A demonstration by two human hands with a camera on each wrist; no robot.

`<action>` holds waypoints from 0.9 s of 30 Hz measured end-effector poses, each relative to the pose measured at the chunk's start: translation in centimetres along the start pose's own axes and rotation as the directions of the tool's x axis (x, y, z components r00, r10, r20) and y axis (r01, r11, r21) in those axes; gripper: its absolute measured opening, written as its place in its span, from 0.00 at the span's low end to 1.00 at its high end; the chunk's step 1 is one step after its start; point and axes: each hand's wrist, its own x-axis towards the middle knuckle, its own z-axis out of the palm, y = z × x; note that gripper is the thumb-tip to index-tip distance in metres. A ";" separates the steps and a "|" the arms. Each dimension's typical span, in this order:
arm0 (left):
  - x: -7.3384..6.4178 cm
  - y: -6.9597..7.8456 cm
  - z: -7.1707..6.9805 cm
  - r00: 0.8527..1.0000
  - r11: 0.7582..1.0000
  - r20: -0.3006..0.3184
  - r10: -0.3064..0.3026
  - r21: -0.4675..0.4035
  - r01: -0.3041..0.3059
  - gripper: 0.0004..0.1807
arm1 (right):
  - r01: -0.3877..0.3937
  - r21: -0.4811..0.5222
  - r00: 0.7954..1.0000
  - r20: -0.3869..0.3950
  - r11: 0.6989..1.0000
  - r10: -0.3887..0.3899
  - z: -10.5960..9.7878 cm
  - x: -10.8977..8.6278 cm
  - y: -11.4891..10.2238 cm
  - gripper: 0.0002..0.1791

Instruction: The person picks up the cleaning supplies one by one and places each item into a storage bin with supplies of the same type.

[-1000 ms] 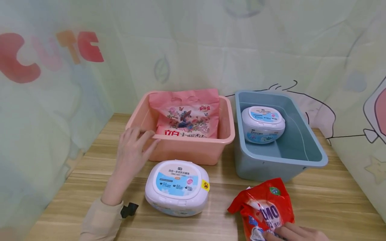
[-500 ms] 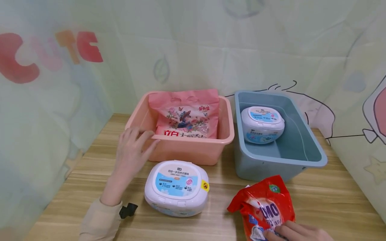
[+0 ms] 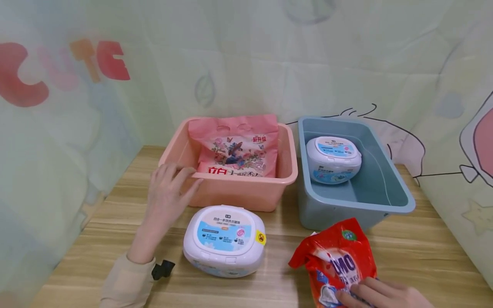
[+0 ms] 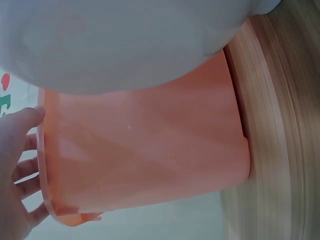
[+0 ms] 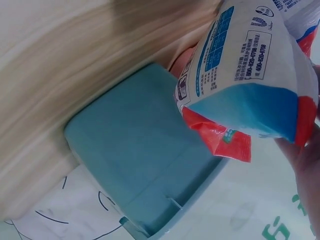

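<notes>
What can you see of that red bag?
The red OMO bag looks like glossy, creased plastic: red front with a green round mark, white and blue side in the right wrist view. It tilts, gripped low by the right hand, nearer the person than the blue tub; whether it touches the table is unclear.

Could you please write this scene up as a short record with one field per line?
Left hand: the left hand grips the rim of the pink tub
Right hand: the right hand holds the red OMO bag in front of the blue tub
Inside pink tub: a pink bag with a printed figure and flowers, its top above the rim
Inside blue tub: a lidded white box, toward the left side
Between the hands: a second white box, lid closed, on the wooden table
</notes>
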 end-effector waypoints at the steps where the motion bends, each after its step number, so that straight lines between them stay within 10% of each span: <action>1: 0.0 0.0 0.0 1.000 1.000 -0.006 0.001 -0.005 -0.001 0.16 | 0.005 -0.005 1.000 -0.004 1.000 -0.005 -0.1 0.0 0.0 0.36; 27: 0.1 0.1 -0.1 1.000 0.999 -0.022 0.009 -0.031 -0.010 0.16 | 0.065 -0.119 0.996 -0.055 0.991 -0.071 -2.4 0.9 -0.4 0.38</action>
